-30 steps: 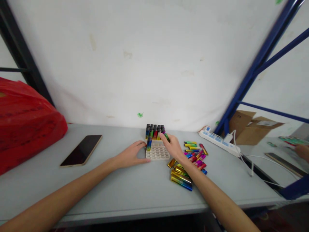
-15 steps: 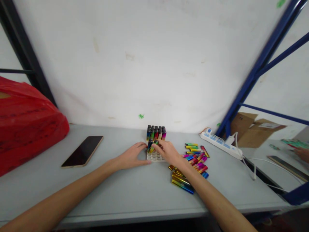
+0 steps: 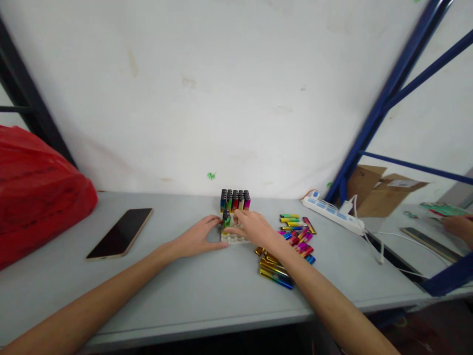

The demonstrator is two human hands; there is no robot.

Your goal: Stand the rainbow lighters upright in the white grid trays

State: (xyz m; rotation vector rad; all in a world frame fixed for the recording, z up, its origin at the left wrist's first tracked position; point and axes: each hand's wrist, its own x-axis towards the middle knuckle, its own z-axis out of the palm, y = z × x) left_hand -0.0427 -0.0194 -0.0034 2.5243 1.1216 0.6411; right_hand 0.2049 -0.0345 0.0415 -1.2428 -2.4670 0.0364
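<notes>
"What's on the bench?"
"The left hand is spread at the pale tray's left edge; the right hand is over it, beside an upright lighter."
"And around them?"
"Standing lighters behind, a loose pile right, a phone left."

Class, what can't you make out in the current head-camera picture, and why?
All in the head view:
The right part of the pale tray: behind the right hand.
Part of the lighter pile: behind the right forearm.
The red bag's left end: cut off by the left edge.
Another person's hand: blurred, cut off at right.
The box label's print: too small.
</notes>
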